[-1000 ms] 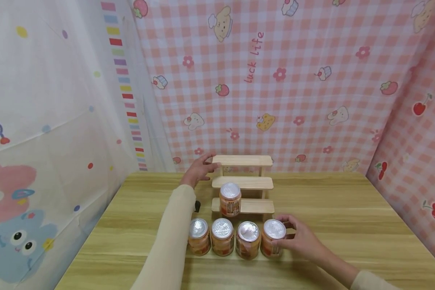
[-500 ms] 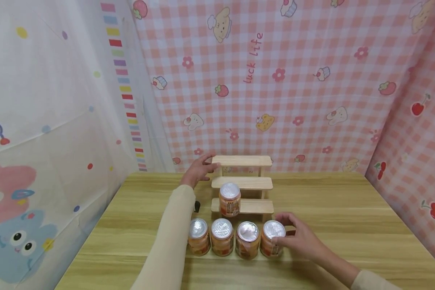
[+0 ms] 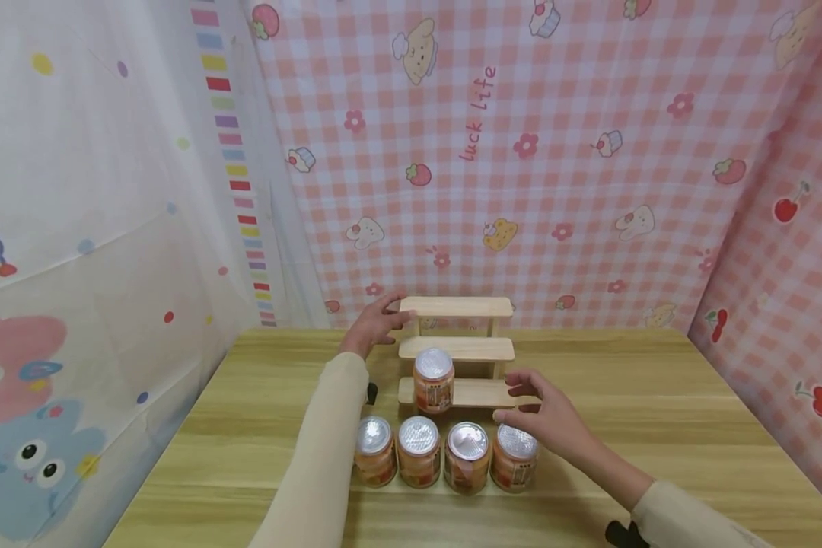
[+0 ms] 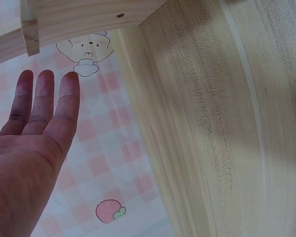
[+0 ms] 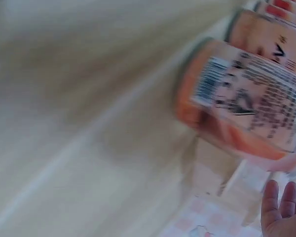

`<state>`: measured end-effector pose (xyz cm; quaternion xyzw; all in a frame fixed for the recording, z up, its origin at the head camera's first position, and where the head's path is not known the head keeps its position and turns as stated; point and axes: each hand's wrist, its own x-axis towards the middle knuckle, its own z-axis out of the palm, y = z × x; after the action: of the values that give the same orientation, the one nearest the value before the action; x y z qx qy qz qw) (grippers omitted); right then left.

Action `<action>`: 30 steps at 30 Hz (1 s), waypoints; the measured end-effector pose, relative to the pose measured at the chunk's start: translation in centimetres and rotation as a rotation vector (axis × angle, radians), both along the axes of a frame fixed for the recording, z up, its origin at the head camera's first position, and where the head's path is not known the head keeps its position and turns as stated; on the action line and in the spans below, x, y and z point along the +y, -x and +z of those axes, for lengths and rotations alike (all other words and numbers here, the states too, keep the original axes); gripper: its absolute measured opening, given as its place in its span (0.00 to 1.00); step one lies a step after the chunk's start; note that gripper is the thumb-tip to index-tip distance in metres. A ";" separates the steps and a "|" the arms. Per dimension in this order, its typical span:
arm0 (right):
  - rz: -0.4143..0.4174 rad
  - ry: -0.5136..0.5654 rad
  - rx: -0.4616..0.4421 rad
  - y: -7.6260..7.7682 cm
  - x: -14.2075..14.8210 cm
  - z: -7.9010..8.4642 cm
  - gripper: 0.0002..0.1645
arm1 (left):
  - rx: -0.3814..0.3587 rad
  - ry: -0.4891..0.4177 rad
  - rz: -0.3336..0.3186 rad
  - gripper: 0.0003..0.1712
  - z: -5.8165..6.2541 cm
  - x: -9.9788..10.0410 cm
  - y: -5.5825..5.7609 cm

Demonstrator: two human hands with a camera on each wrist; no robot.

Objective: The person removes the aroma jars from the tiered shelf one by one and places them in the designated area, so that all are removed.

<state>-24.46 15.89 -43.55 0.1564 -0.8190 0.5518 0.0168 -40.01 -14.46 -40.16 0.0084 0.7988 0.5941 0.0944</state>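
Note:
At the left end of the small three-tier wooden shelf (image 3: 473,348), my left hand (image 3: 367,326) holds the top board with fingers on both sides of its end. The left wrist view shows three straight fingers (image 4: 44,96) beside the wood. My right hand (image 3: 555,418) hovers over the rightmost jar (image 3: 515,463), fingers spread and slightly bent with nothing between them. That jar, silver-lidded with orange contents, stands upright on the table and shows its barcode label in the right wrist view. Another such jar (image 3: 434,383) stands on the bottom step, left of its middle.
In front of the shelf, several matching jars form a row, among them the left-end jar (image 3: 375,457) and a jar with a shiny lid (image 3: 467,464). The wood-grain table (image 3: 623,396) reaches back to a pink checked cloth (image 3: 568,183). A white cloth (image 3: 109,198) hangs at left.
My right hand has let go of the rightmost jar and risen away from it, up and toward the shelf. The left hand and all jars have stayed in place.

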 end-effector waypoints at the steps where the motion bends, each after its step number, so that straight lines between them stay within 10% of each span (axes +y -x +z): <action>1: -0.005 0.010 -0.003 0.2 -0.4 0.3 0.36 | -0.002 0.001 0.000 0.37 0.0 0.0 0.0; 30: -0.264 0.028 -0.040 2.4 -10.9 1.3 0.49 | 0.030 -0.013 -0.034 0.37 0.1 0.0 -0.2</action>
<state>-26.82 4.99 -42.21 0.0358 -0.8248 0.5592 0.0750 -39.82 -14.42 -40.07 0.0314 0.7959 0.5975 0.0922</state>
